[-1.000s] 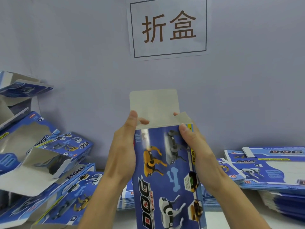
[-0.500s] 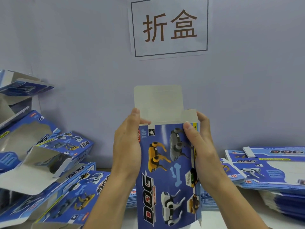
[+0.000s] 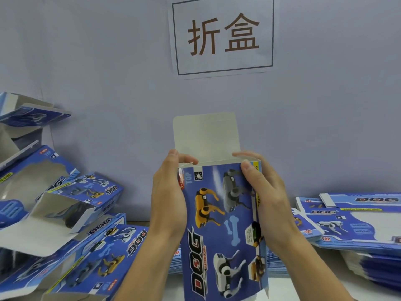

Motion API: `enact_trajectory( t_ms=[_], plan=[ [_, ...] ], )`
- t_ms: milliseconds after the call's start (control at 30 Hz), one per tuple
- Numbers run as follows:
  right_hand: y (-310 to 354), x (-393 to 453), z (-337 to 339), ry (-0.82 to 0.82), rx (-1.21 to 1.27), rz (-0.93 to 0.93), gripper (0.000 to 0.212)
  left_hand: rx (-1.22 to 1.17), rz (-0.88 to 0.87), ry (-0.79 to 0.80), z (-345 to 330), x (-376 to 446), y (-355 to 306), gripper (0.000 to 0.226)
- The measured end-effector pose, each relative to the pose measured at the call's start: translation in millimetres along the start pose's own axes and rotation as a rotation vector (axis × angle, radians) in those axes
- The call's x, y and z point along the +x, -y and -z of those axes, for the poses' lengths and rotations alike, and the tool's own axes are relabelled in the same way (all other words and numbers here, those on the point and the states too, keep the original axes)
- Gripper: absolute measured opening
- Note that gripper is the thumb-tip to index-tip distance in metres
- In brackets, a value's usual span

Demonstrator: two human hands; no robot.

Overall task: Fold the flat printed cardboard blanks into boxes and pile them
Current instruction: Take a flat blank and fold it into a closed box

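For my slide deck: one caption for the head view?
Both hands, left and right, hold an upright box, top flap open.

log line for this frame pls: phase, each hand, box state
phase: closing top end | left hand: grips box left side | right hand: grips right side, fingers over side flap | top flap: upright, open | folded boxes: piled left | flat blanks: stacked right

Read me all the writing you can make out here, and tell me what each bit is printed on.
"折盒": white paper sign on the wall.
"DOG": held box, gripped by left hand and right hand.
"TOP": same box, upper left corner.
"DOG": folded boxes piled at left.
"DOG", "TOP": flat blanks stacked at right.
The held box's small red subtitle, its yellow side strip and the blanks' fine print are too blurred to read.
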State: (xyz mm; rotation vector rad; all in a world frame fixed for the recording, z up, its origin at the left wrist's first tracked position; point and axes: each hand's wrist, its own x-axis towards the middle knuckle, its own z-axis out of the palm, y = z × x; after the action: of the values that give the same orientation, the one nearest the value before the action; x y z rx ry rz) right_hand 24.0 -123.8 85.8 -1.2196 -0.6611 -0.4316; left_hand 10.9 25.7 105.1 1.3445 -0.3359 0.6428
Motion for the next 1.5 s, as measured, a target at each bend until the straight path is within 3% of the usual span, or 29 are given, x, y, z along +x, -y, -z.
enact_trajectory(
  t_ms=[133,267,467,567,700,867,1000,1033,1100,1233,1500],
  plan=[
    [-4,0,1,-0.003,-0.042,-0.001,0.023,-0.012,0.018,0.007,1,1,1,0.039],
    [-4,-3,0,0.040,0.003,-0.018,0.037,0.003,-0.007,0.028,0,-1,1,0.037],
    [0,-4,-6,-0.042,-0.039,0.028,0.040,0.058,-0.028,0.038,2,0,4,0.051],
    [3,-4,-4,-0.068,-0.014,-0.005,0.042,0.075,-0.019,0.053,2,-1,2,0.047],
    [4,4,2,-0.095,-0.089,-0.066,0.025,0.055,0.039,0.125,5,2,-3,0.039],
    [2,3,-4,-0.152,-0.024,-0.113,0.013,-0.076,0.130,0.090,5,4,-8,0.023],
    [3,1,-5,-0.170,0.000,-0.148,0.049,-0.126,0.152,0.072,1,4,-7,0.031],
    [5,2,-6,-0.143,0.011,-0.149,0.053,-0.131,0.145,0.087,1,3,-8,0.030],
    [8,2,-9,-0.062,0.037,-0.117,0.042,-0.125,0.125,0.112,0,2,-9,0.028],
    [6,2,-8,-0.086,0.048,-0.097,0.029,-0.077,0.074,0.038,-1,3,-9,0.024],
    [4,-3,-6,-0.139,0.070,-0.040,0.045,-0.063,0.030,-0.134,-3,-1,-3,0.038]
  ],
)
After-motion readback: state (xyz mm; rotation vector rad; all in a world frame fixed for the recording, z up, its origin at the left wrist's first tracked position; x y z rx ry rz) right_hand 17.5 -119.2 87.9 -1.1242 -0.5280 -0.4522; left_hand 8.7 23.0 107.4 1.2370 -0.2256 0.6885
